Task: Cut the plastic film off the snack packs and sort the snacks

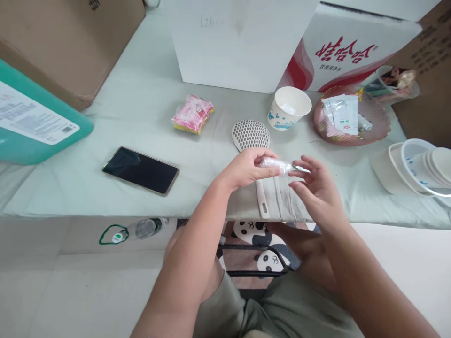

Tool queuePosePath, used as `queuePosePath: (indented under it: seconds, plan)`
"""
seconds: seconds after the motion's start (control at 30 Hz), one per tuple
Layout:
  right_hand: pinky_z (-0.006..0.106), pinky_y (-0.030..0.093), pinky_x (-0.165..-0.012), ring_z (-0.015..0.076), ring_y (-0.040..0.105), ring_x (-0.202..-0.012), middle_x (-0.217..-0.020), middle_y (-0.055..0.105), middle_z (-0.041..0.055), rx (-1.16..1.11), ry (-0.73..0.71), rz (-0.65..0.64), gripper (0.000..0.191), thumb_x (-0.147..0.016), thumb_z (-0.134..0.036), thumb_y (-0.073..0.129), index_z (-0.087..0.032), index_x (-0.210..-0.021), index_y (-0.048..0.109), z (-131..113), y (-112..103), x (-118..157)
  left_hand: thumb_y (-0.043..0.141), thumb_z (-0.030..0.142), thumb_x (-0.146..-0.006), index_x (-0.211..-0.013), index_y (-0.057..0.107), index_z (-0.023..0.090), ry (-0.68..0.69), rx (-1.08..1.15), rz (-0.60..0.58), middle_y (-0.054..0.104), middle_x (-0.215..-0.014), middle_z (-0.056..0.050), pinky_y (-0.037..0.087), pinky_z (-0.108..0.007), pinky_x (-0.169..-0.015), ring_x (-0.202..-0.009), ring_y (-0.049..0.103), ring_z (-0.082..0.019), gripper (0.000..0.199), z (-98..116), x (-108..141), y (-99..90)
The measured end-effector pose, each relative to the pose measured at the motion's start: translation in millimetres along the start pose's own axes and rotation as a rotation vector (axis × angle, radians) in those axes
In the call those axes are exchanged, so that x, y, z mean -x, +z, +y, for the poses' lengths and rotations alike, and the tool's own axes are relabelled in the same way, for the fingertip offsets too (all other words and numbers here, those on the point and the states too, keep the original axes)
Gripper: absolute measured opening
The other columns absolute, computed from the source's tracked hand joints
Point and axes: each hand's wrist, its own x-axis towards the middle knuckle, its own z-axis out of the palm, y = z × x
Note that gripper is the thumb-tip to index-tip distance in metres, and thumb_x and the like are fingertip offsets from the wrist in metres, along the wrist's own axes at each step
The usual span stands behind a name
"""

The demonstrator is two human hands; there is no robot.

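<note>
Wrapped bundle (272,164) in left hand (246,168), over the table (207,178)

The left hand grasps the clear wrapped bundle between thumb and fingers. The right hand (319,190) has its fingers parted at the bundle's far end, beside a small shiny tip — whether they pinch it cannot be told. Behind and below the hands lies a perforated skimmer (251,134), its handle toward the table's near edge. Farther out stand a paper cup (278,117) and a pink dish (375,129) bearing sachets (345,115); leftward lie a pink-and-yellow packet (193,114) and — nearer the edge — a phone (141,170).
</note>
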Motion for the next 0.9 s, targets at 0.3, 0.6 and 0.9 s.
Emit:
queuePosePath:
  seconds: [0.3, 0.6, 0.9]
  plan:
    - [0.038, 0.058, -0.079, 0.0193, 0.070, -0.081, -0.101, 0.077, 0.0054, 0.085, 0.059, -0.208, 0.037, -0.087, -0.046, 0.073, -0.024, -0.116, 0.072, -5, 19, -25, 0.075, 0.026, -0.080, -0.078, 0.069, 0.016, -0.040, -0.309, 0.083, 0.060, -0.066, 0.003, 0.037, -0.024, -0.059, -0.063, 0.052, -0.009, 0.012, 3, 2, 3.0]
    - [0.029, 0.042, -0.058, 0.0146, 0.054, -0.062, -0.069, 0.062, 0.0006, 0.156, -0.034, -0.129, 0.022, -0.080, -0.042, 0.074, -0.022, -0.085, 0.068, -5, -7, -63, 0.068, 0.025, -0.085, -0.088, 0.073, 0.018, 0.097, -0.143, 0.177, 0.072, -0.082, -0.001, 0.052, -0.024, -0.066, -0.067, 0.065, -0.009, 0.009, -3, -6, 13.8]
    - [0.035, 0.050, -0.080, 0.0176, 0.063, -0.078, -0.094, 0.070, 0.0049, 0.601, -0.089, 0.167, 0.020, -0.086, -0.014, 0.065, -0.021, -0.104, 0.070, -29, -20, -177, 0.067, 0.021, -0.085, -0.072, 0.068, 0.017, 0.072, -0.034, 0.509, 0.070, -0.067, 0.001, 0.051, -0.019, -0.056, -0.055, 0.064, -0.007, 0.013, -5, -28, 15.3]
